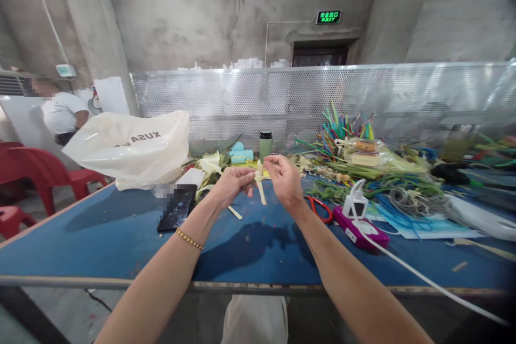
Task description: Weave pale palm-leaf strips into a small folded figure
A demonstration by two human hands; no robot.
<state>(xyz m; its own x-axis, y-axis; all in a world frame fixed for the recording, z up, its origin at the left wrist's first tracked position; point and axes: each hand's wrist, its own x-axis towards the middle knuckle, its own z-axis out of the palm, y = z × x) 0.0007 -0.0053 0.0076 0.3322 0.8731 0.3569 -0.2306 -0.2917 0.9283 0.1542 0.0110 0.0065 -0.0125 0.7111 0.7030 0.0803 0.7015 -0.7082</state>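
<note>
Both my hands are raised above the blue table (121,242) near its middle. My left hand (233,183) is closed, pinching a pale palm-leaf strip (261,185) that hangs down between the hands. My right hand (284,176) pinches the top of the same strip with thumb and forefinger. A second pale strip (235,213) lies on the table just below my left hand. A bead bracelet (189,239) is on my left wrist.
A black phone (177,207), a white plastic bag (131,146), a green bottle (265,145), red scissors (321,208), a purple power strip (360,230) with white cable, and heaps of coloured strips (363,172) crowd the table. Red chairs (44,172) and a person (62,113) are at left.
</note>
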